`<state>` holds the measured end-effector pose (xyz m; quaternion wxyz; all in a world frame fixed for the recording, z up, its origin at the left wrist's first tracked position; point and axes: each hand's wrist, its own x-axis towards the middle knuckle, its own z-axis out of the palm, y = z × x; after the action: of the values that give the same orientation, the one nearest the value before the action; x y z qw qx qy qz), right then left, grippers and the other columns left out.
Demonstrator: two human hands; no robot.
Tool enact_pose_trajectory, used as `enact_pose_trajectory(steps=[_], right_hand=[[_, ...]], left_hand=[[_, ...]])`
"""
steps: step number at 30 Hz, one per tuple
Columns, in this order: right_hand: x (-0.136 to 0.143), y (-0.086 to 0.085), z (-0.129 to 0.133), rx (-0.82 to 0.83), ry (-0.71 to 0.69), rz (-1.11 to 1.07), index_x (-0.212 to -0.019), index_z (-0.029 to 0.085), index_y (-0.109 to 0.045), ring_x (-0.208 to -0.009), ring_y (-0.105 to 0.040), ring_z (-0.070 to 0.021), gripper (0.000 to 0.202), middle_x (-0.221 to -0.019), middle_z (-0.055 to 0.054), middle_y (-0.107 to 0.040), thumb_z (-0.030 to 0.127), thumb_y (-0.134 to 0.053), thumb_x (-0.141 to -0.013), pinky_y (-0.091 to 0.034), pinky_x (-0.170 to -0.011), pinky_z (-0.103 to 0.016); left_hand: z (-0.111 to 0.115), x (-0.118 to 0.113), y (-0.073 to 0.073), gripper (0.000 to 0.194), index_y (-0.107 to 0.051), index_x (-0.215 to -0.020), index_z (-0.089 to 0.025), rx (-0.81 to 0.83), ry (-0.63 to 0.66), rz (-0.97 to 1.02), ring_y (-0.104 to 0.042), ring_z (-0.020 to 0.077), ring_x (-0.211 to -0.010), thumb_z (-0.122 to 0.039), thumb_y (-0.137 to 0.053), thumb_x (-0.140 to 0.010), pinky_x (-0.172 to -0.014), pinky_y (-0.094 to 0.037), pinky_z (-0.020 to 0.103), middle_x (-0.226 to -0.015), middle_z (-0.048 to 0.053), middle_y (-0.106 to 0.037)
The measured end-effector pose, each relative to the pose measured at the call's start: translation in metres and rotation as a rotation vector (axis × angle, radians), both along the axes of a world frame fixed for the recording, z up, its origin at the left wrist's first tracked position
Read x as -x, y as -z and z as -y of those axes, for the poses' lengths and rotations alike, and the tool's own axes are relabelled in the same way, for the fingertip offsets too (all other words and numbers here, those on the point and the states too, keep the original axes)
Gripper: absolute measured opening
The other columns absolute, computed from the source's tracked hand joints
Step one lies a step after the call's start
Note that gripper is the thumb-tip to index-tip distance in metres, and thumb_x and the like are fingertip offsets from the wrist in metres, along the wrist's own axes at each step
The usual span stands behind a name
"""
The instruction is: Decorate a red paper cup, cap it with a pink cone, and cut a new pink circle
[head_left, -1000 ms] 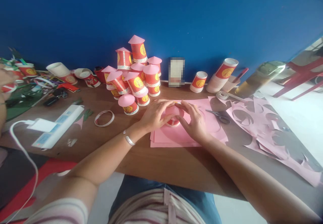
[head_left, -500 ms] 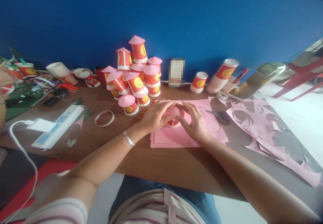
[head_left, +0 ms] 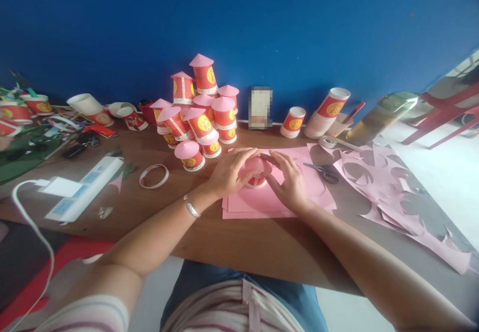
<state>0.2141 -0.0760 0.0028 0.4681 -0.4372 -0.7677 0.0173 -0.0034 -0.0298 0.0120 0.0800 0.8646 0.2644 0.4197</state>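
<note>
My left hand and my right hand curve around a pink paper cone from its two sides, fingers and thumbs pressed to its edge. Under the cone stands a red paper cup, upside down, partly hidden by my fingers. Both rest on a stack of pink paper sheets. Scissors lie on the paper's right edge, close to my right hand. Left of my left hand, several red cups with pink cone tops stand stacked against the blue wall.
Pink paper offcuts cover the right side. Behind are a tape roll, a lone cup, a cup stack and a bottle. A white power strip and a paper ring lie left.
My hands keep the same hold on the cone and cup. At the far left edge, another person's hand and arm have mostly moved out of view. The view has shifted slightly.
</note>
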Motion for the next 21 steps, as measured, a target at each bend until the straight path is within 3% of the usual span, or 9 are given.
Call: enact_pose_trajectory(steps=[12,17,21], right_hand=[[-0.0025,0.0047,-0.0024,0.082,0.03,-0.045,-0.146,0.025,-0.055,-0.119,-0.073,-0.0332,0.051,-0.132,-0.015,-0.074,0.038,-0.068,-0.098,-0.061,-0.098,-0.056],[-0.0032,0.001,0.0007,0.153,0.014,-0.123,-0.152,0.026,-0.05,-0.128,-0.07,-0.032,0.051,-0.136,-0.014,-0.073,0.034,-0.061,-0.103,-0.055,-0.108,-0.059],[-0.0013,0.0009,-0.0015,0.263,-0.018,-0.23,-0.153,0.026,-0.047,-0.138,-0.063,-0.0312,0.051,-0.147,-0.015,-0.067,0.037,-0.059,-0.104,-0.051,-0.114,-0.062]], left_hand=[[0.002,0.0032,-0.0091,0.05,-0.054,-0.146,-0.023,0.104,0.019,-0.004,-0.07,0.0263,-0.128,-0.04,-0.067,-0.101,-0.11,-0.056,0.049,-0.134,0.013,-0.074],[0.0035,0.0014,-0.0076,0.05,-0.05,-0.149,-0.022,0.45,0.068,0.156,-0.062,0.0268,-0.14,-0.041,-0.06,-0.104,-0.12,-0.047,0.052,-0.146,0.015,-0.068],[0.0001,-0.0015,-0.0026,0.05,-0.049,-0.149,-0.021,0.751,0.114,0.377,-0.057,0.0279,-0.145,-0.043,-0.058,-0.105,-0.119,-0.05,0.049,-0.155,0.017,-0.059]])
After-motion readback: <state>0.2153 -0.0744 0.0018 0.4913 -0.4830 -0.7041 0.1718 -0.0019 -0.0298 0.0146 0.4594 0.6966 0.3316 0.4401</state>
